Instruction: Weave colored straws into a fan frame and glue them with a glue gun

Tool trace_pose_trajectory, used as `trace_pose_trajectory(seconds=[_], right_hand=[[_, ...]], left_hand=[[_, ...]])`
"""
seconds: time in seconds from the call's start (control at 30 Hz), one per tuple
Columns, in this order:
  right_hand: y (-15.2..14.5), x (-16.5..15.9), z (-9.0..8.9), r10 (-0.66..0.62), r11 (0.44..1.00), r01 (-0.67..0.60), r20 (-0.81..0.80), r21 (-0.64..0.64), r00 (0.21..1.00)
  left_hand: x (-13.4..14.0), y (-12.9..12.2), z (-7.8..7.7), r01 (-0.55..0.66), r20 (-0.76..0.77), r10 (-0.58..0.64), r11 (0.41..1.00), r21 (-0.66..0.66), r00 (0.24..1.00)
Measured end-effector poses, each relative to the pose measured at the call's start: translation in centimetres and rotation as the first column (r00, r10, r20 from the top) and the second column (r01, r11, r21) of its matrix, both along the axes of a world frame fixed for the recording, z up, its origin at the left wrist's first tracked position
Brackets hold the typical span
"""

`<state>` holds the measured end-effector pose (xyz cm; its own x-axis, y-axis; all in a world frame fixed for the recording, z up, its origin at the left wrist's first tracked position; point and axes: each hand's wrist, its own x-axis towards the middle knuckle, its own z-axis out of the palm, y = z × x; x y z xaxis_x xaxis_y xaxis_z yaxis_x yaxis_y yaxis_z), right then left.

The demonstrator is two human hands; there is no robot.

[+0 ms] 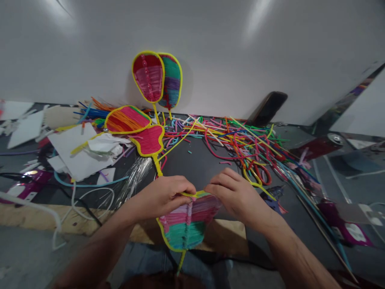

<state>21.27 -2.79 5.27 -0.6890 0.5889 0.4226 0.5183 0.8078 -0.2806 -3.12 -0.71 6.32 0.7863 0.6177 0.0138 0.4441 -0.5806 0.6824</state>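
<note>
Fan (197, 233): stem (181, 261) pointing nearward, long axis fore-and-aft. Left hand (164, 195) clamped on far rim (199, 194); right hand (236, 196) touching, closure cannot be told.

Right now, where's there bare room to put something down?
Mostly bare: the dark table between the yellow stem, the colourful stick pile, the left hand and the right hand, though small scraps lie there. Crowded: the left side, with paper, and along the wall.
</note>
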Motion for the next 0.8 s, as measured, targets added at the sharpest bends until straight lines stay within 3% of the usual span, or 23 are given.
trace_pose_trajectory(seconds=[0.47, 0.8], right_hand=[[0.18, 0.04, -0.07, 0.018, 1.000, -0.018, -0.004, -0.020, 1.000], [-0.07, 0.15, 0.11, 0.051, 0.982, -0.063, -0.071, -0.180, 0.996]], left_hand=[[0.01, 0.24, 0.05, 0.049, 0.014, -0.049, 0.999, -0.006, 0.999], [-0.24, 0.14, 0.05, 0.046, 0.014, -0.045, 0.998, -0.032, 0.999]])
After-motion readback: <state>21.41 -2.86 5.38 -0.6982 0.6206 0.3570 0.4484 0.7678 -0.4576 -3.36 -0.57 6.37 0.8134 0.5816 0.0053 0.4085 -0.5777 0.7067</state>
